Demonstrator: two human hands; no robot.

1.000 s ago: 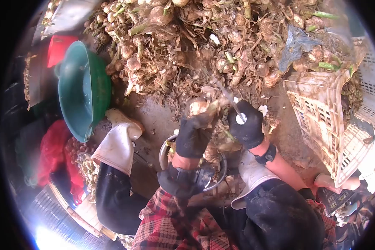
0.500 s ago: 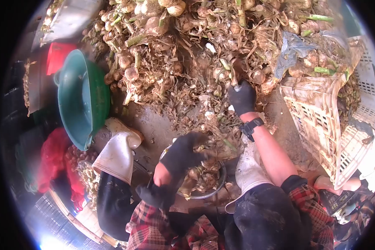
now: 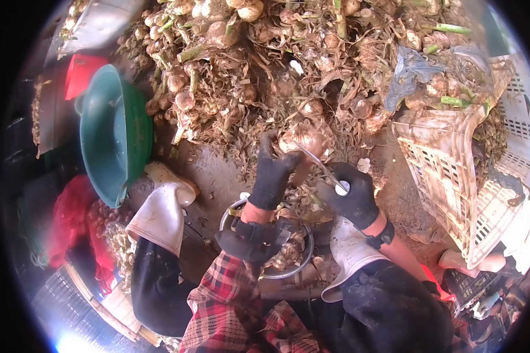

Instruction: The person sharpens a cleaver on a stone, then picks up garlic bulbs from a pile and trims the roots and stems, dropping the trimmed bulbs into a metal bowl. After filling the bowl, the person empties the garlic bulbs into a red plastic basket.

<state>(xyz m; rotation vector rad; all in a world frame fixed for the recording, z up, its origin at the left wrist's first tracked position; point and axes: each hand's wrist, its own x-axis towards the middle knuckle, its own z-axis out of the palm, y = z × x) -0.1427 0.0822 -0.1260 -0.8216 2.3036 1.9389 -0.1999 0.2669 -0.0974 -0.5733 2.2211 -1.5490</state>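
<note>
My left hand [image 3: 272, 175], in a black glove, is closed at the near side of a large pale garlic bulb [image 3: 305, 140] with dry skin. Black-gloved too, my right hand [image 3: 352, 191] grips a knife [image 3: 315, 159] with a thin blade and a round white end on its handle. The blade points up and left, across the front of that bulb. Below both hands, between my legs, stands a round bucket [image 3: 310, 250] with bulbs and dry trimmings in it. My left forearm hides part of its rim.
A big heap of garlic [image 3: 218, 76] with dry stalks fills the far side. On the left a green basin [image 3: 115, 132] stands tilted near a red mesh bag [image 3: 73, 220]. A dirty white plastic crate [image 3: 439, 170] leans at the right, below a grey plastic scrap [image 3: 412, 73].
My right hand has come back from the heap toward me, and the knife shows clearly. My left hand has risen from over the bucket to the garlic bulb, which is now in front of me.
</note>
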